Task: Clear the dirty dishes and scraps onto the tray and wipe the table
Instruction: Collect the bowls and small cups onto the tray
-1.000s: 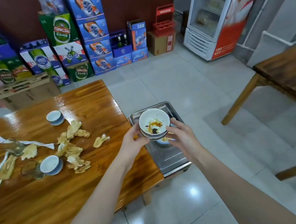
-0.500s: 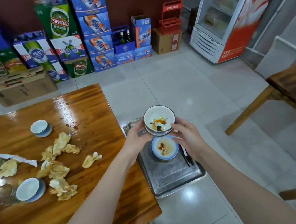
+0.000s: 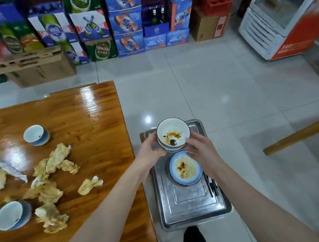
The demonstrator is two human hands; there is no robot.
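A sauce-stained white bowl [image 3: 173, 133] sits over the metal tray [image 3: 190, 205], gripped by left hand [image 3: 151, 148] and right hand [image 3: 202, 149].

bowl [image 3: 173, 132] wht, red sauce | plate [image 3: 185, 168] blue rim | tray [image 3: 190, 205] silver | table [image 3: 84, 119] brn

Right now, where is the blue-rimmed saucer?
Head view, centre: the saucer lies on the metal tray, right of the table, just nearer than the held bowls.

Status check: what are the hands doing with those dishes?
The left hand and right hand grip stacked dirty bowls at far end of metal tray. A blue-rimmed saucer on tray. Two cups, crumpled napkins on table. Unobstructed.
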